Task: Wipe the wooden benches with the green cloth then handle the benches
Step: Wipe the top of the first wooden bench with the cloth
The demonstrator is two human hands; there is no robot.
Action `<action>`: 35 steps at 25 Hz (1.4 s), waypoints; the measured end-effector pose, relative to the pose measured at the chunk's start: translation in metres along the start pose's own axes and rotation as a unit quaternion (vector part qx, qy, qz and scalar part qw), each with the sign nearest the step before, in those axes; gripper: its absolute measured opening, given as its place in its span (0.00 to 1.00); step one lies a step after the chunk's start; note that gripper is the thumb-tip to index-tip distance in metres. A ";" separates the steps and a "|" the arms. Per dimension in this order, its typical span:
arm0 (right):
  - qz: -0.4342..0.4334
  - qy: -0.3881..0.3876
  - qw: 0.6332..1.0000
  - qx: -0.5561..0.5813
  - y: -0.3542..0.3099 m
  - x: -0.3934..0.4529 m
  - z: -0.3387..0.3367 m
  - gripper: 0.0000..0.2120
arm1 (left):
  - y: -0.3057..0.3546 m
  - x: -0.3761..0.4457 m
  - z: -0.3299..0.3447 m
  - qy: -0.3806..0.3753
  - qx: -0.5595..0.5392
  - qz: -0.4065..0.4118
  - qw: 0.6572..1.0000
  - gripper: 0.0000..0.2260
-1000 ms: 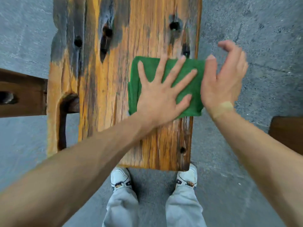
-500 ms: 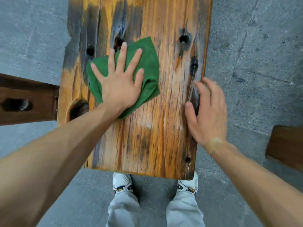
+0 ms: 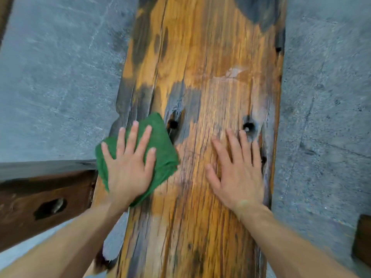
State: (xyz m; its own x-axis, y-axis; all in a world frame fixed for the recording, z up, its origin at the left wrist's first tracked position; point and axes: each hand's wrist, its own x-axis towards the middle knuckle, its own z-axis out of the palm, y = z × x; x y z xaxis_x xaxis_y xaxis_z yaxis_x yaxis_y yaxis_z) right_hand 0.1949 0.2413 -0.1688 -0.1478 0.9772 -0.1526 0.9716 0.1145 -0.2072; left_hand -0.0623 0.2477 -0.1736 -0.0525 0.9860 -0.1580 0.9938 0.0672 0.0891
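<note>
Concrete floor (image 3: 56,81), grey and scuffed, fills the left of my view. Low on that side I note a darker brown bench (image 3: 40,199) with a hole in its top, its end meeting the left edge of the main plank. Next, the left hand (image 3: 128,167) lies flat, fingers straight and spread, pressing the folded green cloth (image 3: 162,149) onto the left edge of the long orange wooden bench (image 3: 200,67); one corner of the cloth overhangs that edge. Just right of the cloth sits a dark knot hole (image 3: 173,124). Further right, the right hand (image 3: 239,173) rests palm-down on bare wood, fingers straight, holding nothing, apart from the cloth. A second knot hole (image 3: 249,127) lies just beyond its fingertips. At far right, a brown wooden corner (image 3: 362,239) enters the frame.
</note>
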 end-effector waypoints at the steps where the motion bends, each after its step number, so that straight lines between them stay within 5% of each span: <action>1: -0.004 -0.001 1.000 -0.012 0.002 0.000 0.003 0.31 | 0.006 0.047 -0.008 0.018 -0.022 -0.089 0.996 0.25; 3: -0.002 0.010 1.000 -0.015 0.004 0.002 0.004 0.32 | 0.031 0.139 -0.019 0.048 -0.086 -0.187 0.977 0.25; 5: -0.007 0.022 1.000 -0.018 0.001 0.006 0.004 0.33 | 0.075 0.211 -0.022 0.045 -0.089 -0.152 0.983 0.25; 8: -0.008 0.022 1.000 -0.016 0.003 0.007 0.006 0.33 | 0.175 0.218 -0.018 -0.007 0.015 0.146 0.989 0.26; 10: -0.013 0.025 1.000 -0.009 0.005 0.002 0.006 0.33 | 0.189 0.179 -0.016 -0.044 0.067 0.395 0.915 0.25; 12: -0.015 0.044 0.999 -0.006 0.004 0.004 0.004 0.32 | 0.133 0.169 -0.015 -0.034 0.088 0.483 0.870 0.25; 13: -0.018 0.045 0.999 -0.013 0.004 0.005 0.005 0.33 | 0.095 0.175 -0.018 -0.025 0.086 0.455 0.886 0.25; 15: -0.024 0.027 0.999 -0.025 0.005 0.006 0.008 0.35 | 0.045 0.203 -0.028 -0.003 0.060 0.272 0.960 0.25; 18: -0.024 0.016 0.999 -0.033 0.004 0.005 0.010 0.35 | 0.109 0.278 -0.034 0.016 -0.037 -0.042 0.998 0.27; 20: -0.023 0.010 0.999 -0.024 0.003 0.005 0.006 0.35 | 0.203 0.295 -0.036 -0.020 -0.051 0.014 0.998 0.28; 22: -0.014 0.011 1.000 -0.022 0.004 0.009 0.005 0.35 | 0.252 0.262 -0.026 -0.038 0.019 0.228 0.973 0.28; 25: 0.001 0.016 1.000 -0.003 0.004 0.008 0.002 0.33 | 0.182 0.176 -0.013 -0.048 0.093 0.488 0.867 0.26; 28: -0.005 0.000 1.000 -0.006 0.003 0.007 0.001 0.33 | 0.082 0.197 -0.026 -0.020 0.080 0.433 0.898 0.27; 30: -0.003 -0.009 1.000 -0.004 0.004 0.009 0.003 0.33 | 0.086 0.261 -0.039 -0.002 0.043 0.214 0.976 0.28; 32: 0.004 -0.019 1.000 0.000 0.002 0.007 -0.001 0.32 | 0.138 0.302 -0.051 -0.005 -0.018 0.020 1.000 0.28; 33: 0.004 -0.020 1.000 -0.001 0.000 0.006 -0.002 0.32 | 0.167 0.304 -0.048 -0.007 -0.014 0.023 1.000 0.28; 35: 0.007 -0.026 1.000 -0.013 0.003 0.009 0.001 0.33 | 0.216 0.274 -0.035 -0.028 0.034 0.186 0.981 0.29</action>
State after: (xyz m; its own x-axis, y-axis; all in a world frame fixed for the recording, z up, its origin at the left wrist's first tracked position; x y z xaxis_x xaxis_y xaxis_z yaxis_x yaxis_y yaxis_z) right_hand 0.1963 0.2502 -0.1714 -0.1434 0.9683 -0.2045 0.9778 0.1067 -0.1805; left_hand 0.1345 0.5375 -0.1631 0.3195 0.9302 -0.1807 0.9473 -0.3090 0.0846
